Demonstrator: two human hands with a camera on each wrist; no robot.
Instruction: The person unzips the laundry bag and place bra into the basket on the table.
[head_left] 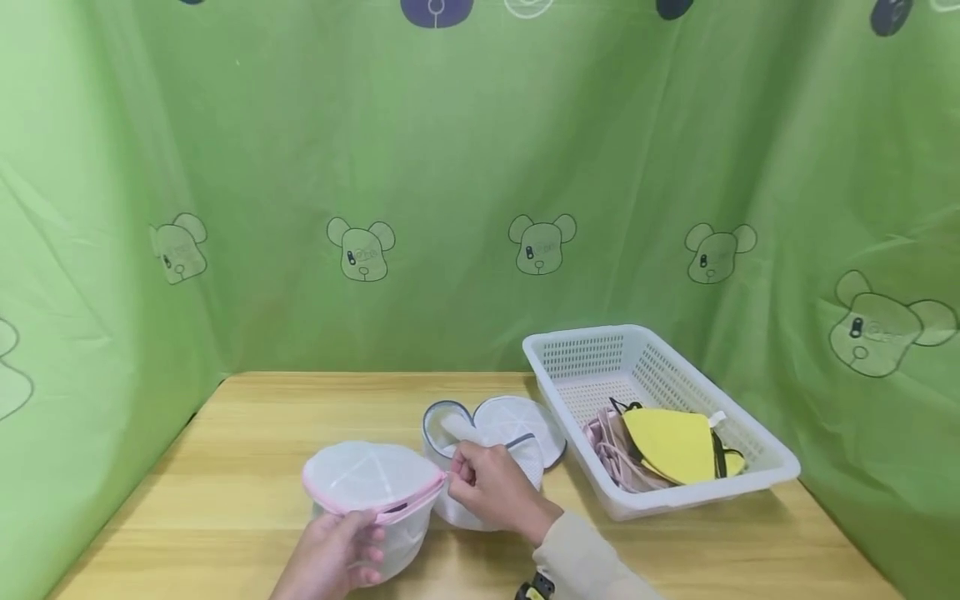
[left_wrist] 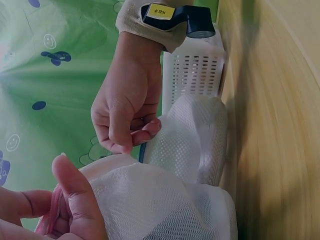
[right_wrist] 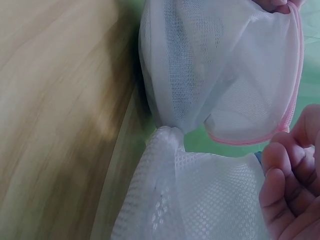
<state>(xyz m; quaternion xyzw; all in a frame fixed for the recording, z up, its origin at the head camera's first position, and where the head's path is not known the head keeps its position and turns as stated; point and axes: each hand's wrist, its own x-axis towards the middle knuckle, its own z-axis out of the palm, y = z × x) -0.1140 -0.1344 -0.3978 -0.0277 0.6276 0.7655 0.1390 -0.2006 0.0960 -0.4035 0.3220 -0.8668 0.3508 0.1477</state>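
A white mesh laundry bag [head_left: 367, 471] with a pink zipped rim stands on the table, its round top almost level. My left hand [head_left: 333, 550] pinches the near side of that rim, thumb above and fingers below. At the rim's right corner my right hand [head_left: 495, 483] pinches the zip end with curled fingers; the pull itself is hidden. A dark gap shows along the front of the zip. Right behind my right hand stands a second mesh laundry bag [head_left: 457, 510] with dark blue trim, its round lid [head_left: 517, 417] folded back to the right.
A white plastic basket [head_left: 585, 358] stands at the right of the wooden table [head_left: 247, 467]. Inside lie a yellow cup-shaped garment [head_left: 671, 446] with black straps and some pink strappy cloth [head_left: 611, 442]. Green curtain [head_left: 442, 150] with bear heads surrounds the table.
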